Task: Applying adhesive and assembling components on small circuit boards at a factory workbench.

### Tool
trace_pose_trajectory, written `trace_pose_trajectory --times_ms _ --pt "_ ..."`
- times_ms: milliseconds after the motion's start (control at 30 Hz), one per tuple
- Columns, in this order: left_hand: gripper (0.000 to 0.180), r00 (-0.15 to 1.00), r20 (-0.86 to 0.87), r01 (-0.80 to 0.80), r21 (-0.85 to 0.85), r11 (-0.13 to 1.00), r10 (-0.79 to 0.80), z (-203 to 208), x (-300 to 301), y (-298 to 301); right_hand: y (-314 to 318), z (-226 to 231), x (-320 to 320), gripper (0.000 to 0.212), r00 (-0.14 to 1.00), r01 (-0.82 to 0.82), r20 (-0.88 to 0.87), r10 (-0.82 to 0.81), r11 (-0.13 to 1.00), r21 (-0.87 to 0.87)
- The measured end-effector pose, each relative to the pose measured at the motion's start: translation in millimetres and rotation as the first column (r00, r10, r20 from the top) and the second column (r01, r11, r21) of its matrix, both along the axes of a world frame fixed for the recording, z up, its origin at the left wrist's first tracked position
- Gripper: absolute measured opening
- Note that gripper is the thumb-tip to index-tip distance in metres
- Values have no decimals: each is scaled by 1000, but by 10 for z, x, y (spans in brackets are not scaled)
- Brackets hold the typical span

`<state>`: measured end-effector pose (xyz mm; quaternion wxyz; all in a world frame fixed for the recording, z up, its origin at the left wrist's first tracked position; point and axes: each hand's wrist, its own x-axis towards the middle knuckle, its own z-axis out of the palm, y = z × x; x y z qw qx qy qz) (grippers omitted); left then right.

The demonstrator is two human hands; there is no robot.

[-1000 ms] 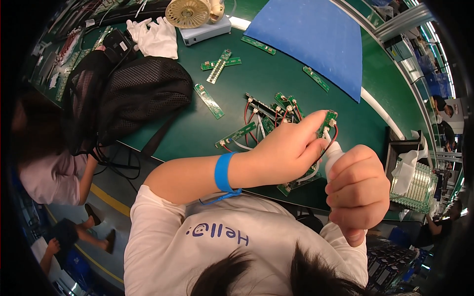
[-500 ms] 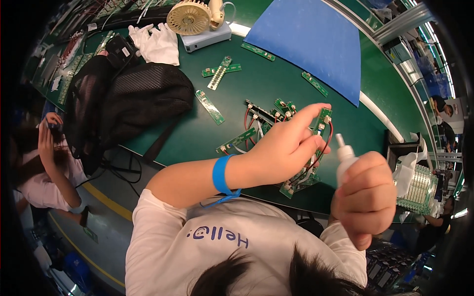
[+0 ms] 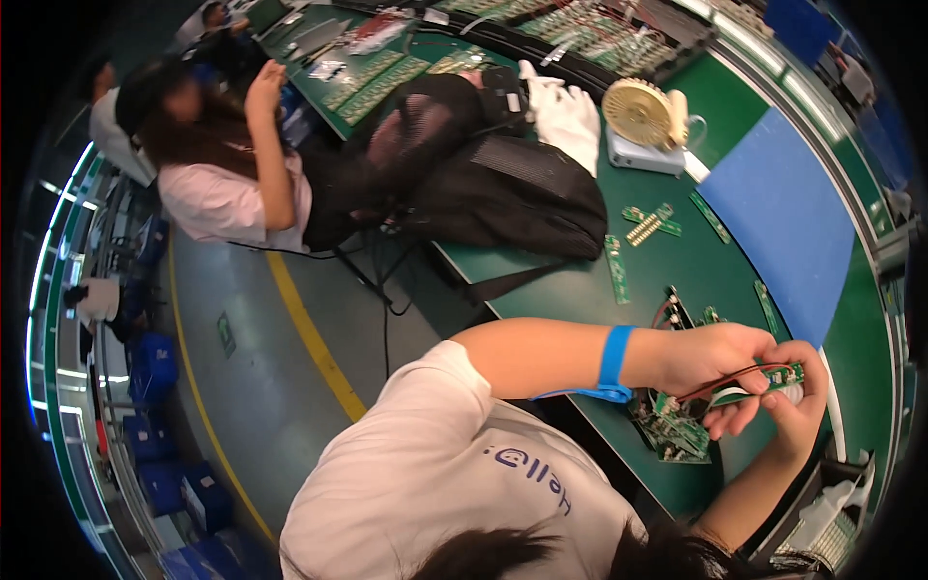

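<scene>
My left hand (image 3: 720,358), with a blue strap round its wrist, has its fingers closed about a narrow green circuit board (image 3: 788,375) with red and black wires (image 3: 720,381). My right hand (image 3: 805,391) meets it from the right, thumb and fingers curled at the same board. Part of a white bottle (image 3: 795,393) shows within the right hand; the rest is hidden. Below the left hand lies a tangled pile of wired circuit boards (image 3: 677,435) on the green table.
Loose circuit board strips (image 3: 618,271) lie beyond my left arm. A black bag (image 3: 512,193), white gloves (image 3: 565,116) and a small fan (image 3: 640,111) stand at the far side. A blue mat (image 3: 788,213) is at the right; a co-worker (image 3: 227,188) sits at the left.
My view has swung left. My right hand, which held the white bottle upright apart from the board, has come up to the board. The board has tipped from upright to nearly level.
</scene>
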<state>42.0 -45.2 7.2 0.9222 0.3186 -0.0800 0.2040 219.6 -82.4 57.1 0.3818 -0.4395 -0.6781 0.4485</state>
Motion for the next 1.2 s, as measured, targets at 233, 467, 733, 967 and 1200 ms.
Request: trace_pose_trajectory --times_ms 233,467,733,967,1200 --pt "31 999 -34 -29 -132 991 24 -23 68 52 20 -10 10 42 988 114 -93 -125 986 -122" --pt "52 993 -103 -89 -297 951 61 -19 -13 151 91 5 400 42 852 478 -291 -436 874 91" --pt "29 791 -230 -570 57 820 566 -40 126 78 24 -115 16 33 845 502 -289 -450 854 139" --pt "24 848 -264 -521 -253 815 460 -147 96 80 -46 -299 -520 25 939 290 -240 -248 943 162" --pt "25 841 -187 -534 -433 726 507 -71 -14 204 -83 -128 -553 64 846 24 449 -288 862 507"
